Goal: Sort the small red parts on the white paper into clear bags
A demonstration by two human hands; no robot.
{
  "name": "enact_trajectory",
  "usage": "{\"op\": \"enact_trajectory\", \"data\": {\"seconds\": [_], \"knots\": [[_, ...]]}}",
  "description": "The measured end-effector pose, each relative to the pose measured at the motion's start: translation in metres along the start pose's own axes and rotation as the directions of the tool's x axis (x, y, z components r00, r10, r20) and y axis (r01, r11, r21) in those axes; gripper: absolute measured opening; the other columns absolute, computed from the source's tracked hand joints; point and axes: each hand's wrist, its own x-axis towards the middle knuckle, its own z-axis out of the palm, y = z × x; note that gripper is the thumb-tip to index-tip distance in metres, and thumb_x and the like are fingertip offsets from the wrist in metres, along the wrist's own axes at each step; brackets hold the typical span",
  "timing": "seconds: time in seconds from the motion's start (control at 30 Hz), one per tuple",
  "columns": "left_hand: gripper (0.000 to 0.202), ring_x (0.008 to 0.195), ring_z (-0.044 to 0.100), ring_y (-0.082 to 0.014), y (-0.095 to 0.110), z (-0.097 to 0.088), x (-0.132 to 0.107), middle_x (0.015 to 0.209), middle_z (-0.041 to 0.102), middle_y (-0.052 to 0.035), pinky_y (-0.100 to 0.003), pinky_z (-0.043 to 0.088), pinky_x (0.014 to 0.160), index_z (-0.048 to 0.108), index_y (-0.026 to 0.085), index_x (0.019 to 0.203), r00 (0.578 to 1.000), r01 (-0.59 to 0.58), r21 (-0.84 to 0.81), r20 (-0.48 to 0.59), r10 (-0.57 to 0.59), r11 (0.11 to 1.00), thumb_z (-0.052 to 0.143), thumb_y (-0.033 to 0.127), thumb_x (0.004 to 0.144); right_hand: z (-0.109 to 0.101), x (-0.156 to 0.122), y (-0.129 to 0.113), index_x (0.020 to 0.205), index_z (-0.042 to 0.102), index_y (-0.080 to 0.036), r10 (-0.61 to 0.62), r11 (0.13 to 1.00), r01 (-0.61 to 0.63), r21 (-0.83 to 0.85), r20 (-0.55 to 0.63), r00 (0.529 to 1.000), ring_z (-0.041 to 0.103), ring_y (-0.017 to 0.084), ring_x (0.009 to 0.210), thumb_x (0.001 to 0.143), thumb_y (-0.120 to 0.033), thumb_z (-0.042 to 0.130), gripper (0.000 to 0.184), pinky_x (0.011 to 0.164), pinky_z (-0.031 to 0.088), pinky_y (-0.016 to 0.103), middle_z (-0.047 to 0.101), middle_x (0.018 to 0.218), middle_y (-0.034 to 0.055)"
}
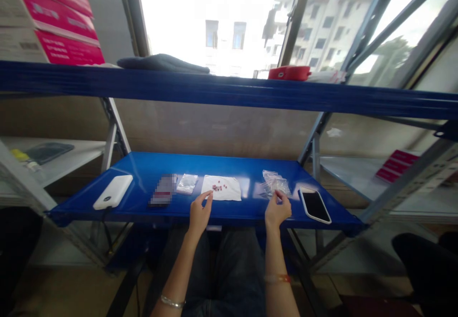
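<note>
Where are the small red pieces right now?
In the head view, the small red pieces lie on the white paper at the middle of the blue shelf, just beyond the left hand, beside a clear plastic bag.

Small round red beads [216,188], several, loose in a cluster on a white square paper sheet [229,194]; one crumpled clear plastic bag [274,183], lying flat, well apart.

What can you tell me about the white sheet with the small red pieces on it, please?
The white sheet looks like soft paper or tissue, with slightly uneven edges. It lies flat on the blue shelf, between two clear plastic bags. A loose cluster of small red beads rests on it, left of centre. The left hand is just by its lower left corner; whether they touch is hard to tell.
</note>
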Motion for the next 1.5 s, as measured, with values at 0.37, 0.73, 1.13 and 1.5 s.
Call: {"op": "enact_trajectory", "data": {"seconds": [0.37, 0.73, 1.13, 1.5], "knots": [[0.045, 0.106, 0.059, -0.0206, 0.057, 0.019, 0.0, 0.117, 0.063, -0.0125, -0.029, 0.048, 0.083, 0.057, 0.018, 0.113, 0.964, 0.263, -0.576, 0.179, -0.195, 0.774, 0.067, 0.031, 0.072, -0.011, -0.056, -0.088, 0.074, 0.068, -0.018, 0.059, 0.544, -0.743, 0.389, 0.866, 0.497, 0.053, 0.011, 0.051, 0.052, -0.029, 0.078, 0.027, 0.048, 0.046, 0.025, 0.065, 0.066, 0.0003], [0.027, 0.061, 0.061, -0.013, 0.044, 0.006, -0.009, 0.071, 0.069, -0.0036, -0.021, 0.042, 0.051, 0.069, 0.014, 0.083, 0.963, 0.264, -0.494, 0.086, -0.256, 0.828, 0.072, 0.031, 0.063, -0.01, -0.064, -0.078, 0.076, 0.064, -0.016, 0.168, 0.673, -0.644, 0.365, 0.772, 0.613, 0.052, 0.012, 0.053, 0.051, -0.036, 0.078, 0.035, 0.046, 0.044, 0.026, 0.062, 0.066, 0.0002], [0.016, 0.085, 0.065, -0.02, 0.042, 0.008, -0.014, 0.087, 0.07, -0.0077, -0.032, 0.051, 0.079, 0.065, 0.015, 0.082, 0.999, 0.023, -0.349, -0.033, -0.037, 0.937, 0.062, 0.028, 0.073, -0.011, -0.084, -0.094, 0.074, 0.068, -0.016, 0.002, 0.716, -0.611, 0.337, 0.875, 0.485, 0.06, 0.016, 0.066, 0.066, -0.045, 0.069, 0.03, 0.054, 0.047, 0.024, 0.065, 0.067, 0.0038], [0.016, 0.082, 0.061, -0.0174, 0.041, 0.005, -0.017, 0.088, 0.068, -0.0055, -0.028, 0.047, 0.074, 0.067, 0.018, 0.084, 0.994, -0.099, -0.139, 0.028, 0.103, 0.985, 0.061, 0.029, 0.074, -0.012, -0.085, -0.09, 0.069, 0.066, -0.015, 0.042, 0.648, -0.714, 0.265, 0.924, 0.381, 0.059, 0.014, 0.057, 0.06, -0.043, 0.073, 0.03, 0.049, 0.048, 0.023, 0.065, 0.065, 0.0026]]}}
